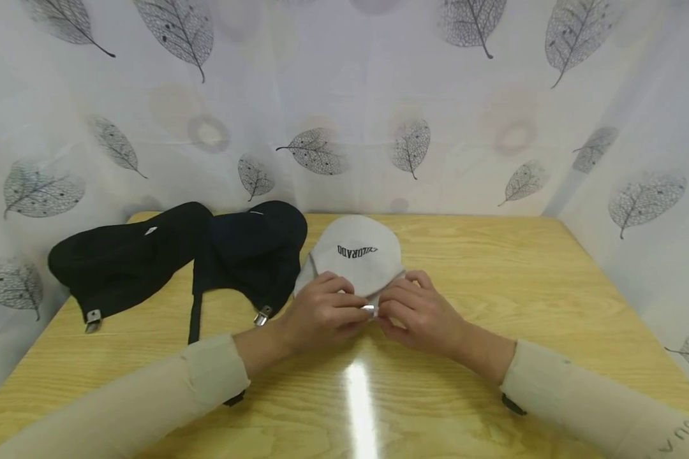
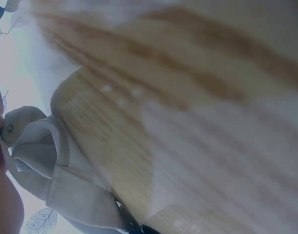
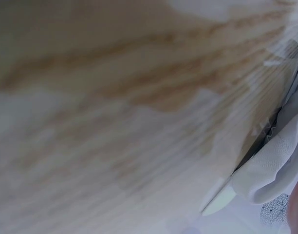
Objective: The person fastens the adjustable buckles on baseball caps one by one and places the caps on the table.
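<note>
A light grey baseball cap [image 1: 356,248] with dark "COLORADO" lettering lies at the back middle of the table. At its near edge, my left hand [image 1: 327,309] pinches the strap end beside a small silver buckle [image 1: 369,309]. Opposite it, my right hand [image 1: 419,312] grips the strap from the right side, fingertips close to the buckle. The fingers hide most of the strap. In the left wrist view the cap [image 2: 78,195] shows its back opening, with a metal snap or eyelet near my fingers. The right wrist view catches only the cap's edge [image 3: 266,170].
Left of the grey cap lie a navy cap [image 1: 249,248] and a black cap [image 1: 120,261], touching each other. Each has a metal strap clasp hanging toward the near side. A dark strap [image 1: 195,315] trails from the navy one. Leaf-printed curtain [image 1: 356,95] borders the wooden table [image 1: 494,255].
</note>
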A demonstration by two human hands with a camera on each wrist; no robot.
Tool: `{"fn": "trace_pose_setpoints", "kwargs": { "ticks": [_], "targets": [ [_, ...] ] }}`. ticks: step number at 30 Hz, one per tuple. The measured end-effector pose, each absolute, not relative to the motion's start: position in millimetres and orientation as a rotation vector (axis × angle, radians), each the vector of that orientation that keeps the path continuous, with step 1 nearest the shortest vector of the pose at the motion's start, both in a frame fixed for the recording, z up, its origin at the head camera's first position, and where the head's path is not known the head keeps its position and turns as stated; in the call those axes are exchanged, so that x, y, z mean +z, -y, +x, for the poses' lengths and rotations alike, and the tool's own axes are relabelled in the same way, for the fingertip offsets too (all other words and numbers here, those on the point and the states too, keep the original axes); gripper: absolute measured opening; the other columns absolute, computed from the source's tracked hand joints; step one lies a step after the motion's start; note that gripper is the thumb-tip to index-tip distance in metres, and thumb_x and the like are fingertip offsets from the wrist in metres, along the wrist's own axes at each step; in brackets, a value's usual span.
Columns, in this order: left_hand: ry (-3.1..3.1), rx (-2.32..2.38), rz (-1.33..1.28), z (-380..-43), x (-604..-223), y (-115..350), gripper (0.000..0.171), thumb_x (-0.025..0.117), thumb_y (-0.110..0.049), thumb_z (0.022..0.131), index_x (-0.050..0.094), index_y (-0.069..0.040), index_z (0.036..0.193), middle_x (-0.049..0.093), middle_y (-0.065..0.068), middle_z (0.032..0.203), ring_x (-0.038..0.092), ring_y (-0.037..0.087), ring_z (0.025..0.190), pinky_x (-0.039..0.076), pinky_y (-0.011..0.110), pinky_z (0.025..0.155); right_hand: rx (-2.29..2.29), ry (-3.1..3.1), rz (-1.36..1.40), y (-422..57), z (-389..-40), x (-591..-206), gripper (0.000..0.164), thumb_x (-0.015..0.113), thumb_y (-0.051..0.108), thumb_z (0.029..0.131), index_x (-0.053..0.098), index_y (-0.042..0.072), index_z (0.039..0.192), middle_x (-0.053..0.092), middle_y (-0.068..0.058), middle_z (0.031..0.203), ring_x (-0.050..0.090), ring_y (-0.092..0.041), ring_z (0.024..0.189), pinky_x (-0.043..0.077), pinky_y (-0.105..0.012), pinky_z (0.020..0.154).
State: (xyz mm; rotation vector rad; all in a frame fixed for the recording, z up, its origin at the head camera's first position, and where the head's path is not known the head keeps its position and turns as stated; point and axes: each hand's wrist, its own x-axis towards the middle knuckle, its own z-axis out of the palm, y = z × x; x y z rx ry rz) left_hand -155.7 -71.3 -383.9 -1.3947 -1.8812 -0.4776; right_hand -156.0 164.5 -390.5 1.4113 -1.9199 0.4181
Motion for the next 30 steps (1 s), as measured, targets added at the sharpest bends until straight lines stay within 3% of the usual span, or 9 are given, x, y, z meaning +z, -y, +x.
{"fn": "trace_pose_setpoints", "kwargs": {
  "ticks": [10,18,30],
  "targets": [
    [1.888,-0.505,-1.392,-156.4,-383.0,72.4,0.013,0.086,-0.016,0.075,0.082,-0.016,0.088,0.078,-0.006,0.09,0.065,0.013,0.08,0.052,0.027,0.075,0.446,1.908,1.45,-164.8,-158.4,-389.1,0.024,0.079,0.013,0.075,0.074,0.007,0.098,0.074,-0.004,0.102,0.068,-0.02,0.095,0.049,-0.038,0.084],
    [1.878,-0.499,-1.39,-157.0,-384.1,72.2,0.011,0.085,-0.017,0.076,0.082,-0.017,0.086,0.078,-0.006,0.09,0.066,0.012,0.081,0.053,0.027,0.076,0.436,1.889,1.452,-163.5,-159.0,-389.9,0.017,0.077,0.015,0.081,0.074,0.007,0.096,0.075,-0.003,0.1,0.069,-0.02,0.094,0.05,-0.036,0.081],
    [1.881,-0.477,-1.387,-156.6,-383.7,73.2,0.011,0.086,-0.019,0.076,0.082,-0.018,0.086,0.077,-0.006,0.088,0.065,0.013,0.081,0.052,0.027,0.076,0.415,1.886,1.445,-162.5,-157.9,-390.6,0.016,0.08,0.014,0.078,0.074,0.009,0.092,0.074,-0.001,0.093,0.068,-0.018,0.09,0.049,-0.036,0.082]
  ]
}}
